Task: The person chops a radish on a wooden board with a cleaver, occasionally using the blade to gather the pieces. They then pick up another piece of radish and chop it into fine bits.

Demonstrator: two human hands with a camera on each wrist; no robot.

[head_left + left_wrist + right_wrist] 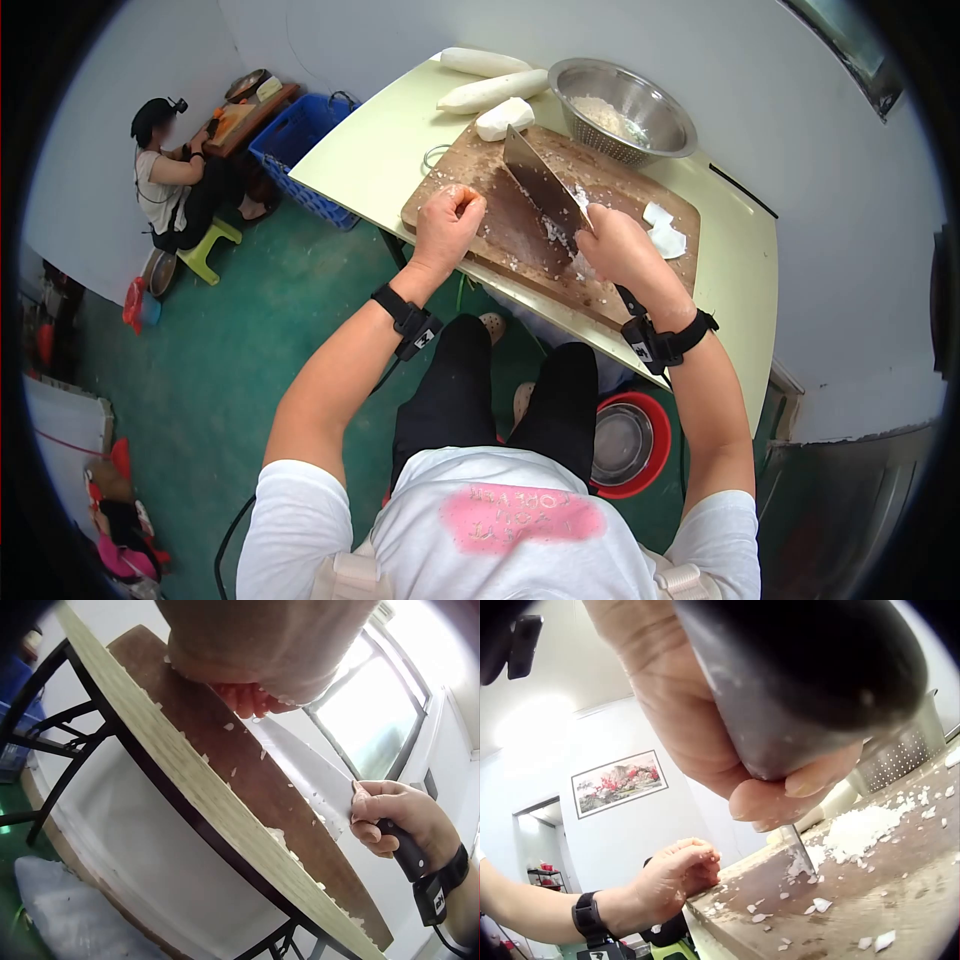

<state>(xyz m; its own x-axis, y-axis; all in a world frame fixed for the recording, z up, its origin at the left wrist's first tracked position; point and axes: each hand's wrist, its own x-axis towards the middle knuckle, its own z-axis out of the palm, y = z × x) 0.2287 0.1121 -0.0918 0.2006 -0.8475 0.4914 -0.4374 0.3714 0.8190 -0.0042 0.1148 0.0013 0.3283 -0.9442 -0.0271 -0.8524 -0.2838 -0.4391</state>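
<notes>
My right hand (622, 250) grips the black handle of a cleaver (543, 182), its blade over the wooden board (480, 185). In the right wrist view the blade's edge meets the board beside a heap of chopped white bits (862, 831). My left hand (447, 228) is at the board's left front edge, fingers curled, with small white bits stuck to them; nothing shows in its grasp. A peeled white piece (505, 119) lies at the board's back edge, and flat white offcuts (664, 232) lie at its right.
Behind the board stand a metal colander (622, 110) with chopped white bits and two long white radishes (492, 91). A blue crate (305, 150) is left of the table (350, 160). A seated person (175, 180) works at a low table. A red basin (632, 445) sits on the floor.
</notes>
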